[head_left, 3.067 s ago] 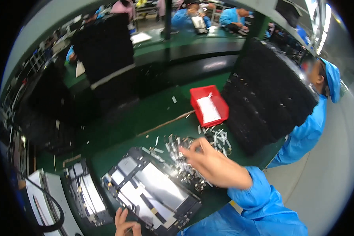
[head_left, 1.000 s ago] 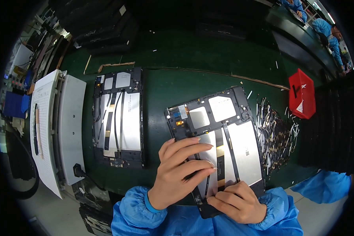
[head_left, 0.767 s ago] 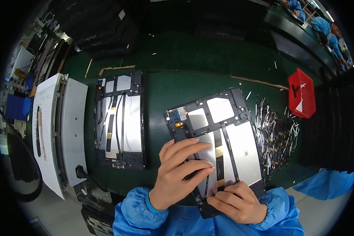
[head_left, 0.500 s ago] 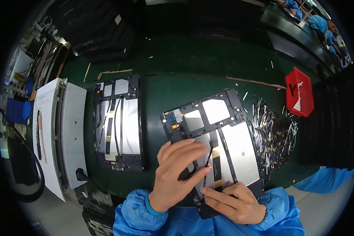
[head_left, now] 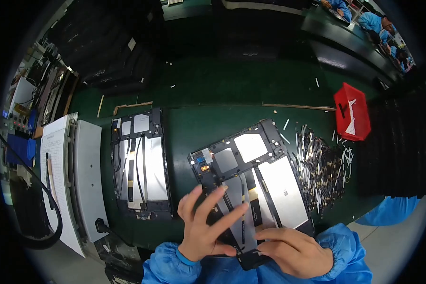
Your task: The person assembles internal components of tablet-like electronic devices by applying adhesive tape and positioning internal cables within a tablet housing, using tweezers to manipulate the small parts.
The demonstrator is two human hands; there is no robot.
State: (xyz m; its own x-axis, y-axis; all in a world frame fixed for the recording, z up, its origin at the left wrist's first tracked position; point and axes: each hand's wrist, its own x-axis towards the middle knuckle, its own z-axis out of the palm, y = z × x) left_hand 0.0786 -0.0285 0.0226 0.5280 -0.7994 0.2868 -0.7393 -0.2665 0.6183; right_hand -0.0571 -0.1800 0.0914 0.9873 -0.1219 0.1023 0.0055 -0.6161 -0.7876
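Observation:
An opened tablet (head_left: 281, 191), with a black frame, silver panels and thin black strip cables, lies tilted in front of me. Over its left side is my left hand (head_left: 201, 229), fingers spread apart, thumb near the tablet's lower edge. My right hand (head_left: 298, 251) rests at the lower part of the tablet, thumb and forefinger pinched together by the end of a strip cable. Whatever sits between those fingertips is too small to make out. Another opened tablet (head_left: 155, 163) of the same kind lies to the left, untouched.
Right of the tablet is a heap of short black and white strip cables (head_left: 317, 170), with a red bin (head_left: 362, 116) behind. Dark stacks (head_left: 99, 47) stand far left and right. A grey box (head_left: 87, 173) and paper sheets with pens (head_left: 57, 189) lie left. Co-workers sit far right.
My left hand has come down toward the tablet's lower edge and its fingers have spread. My right fingers have drawn into a pinch. The whole view has shifted slightly.

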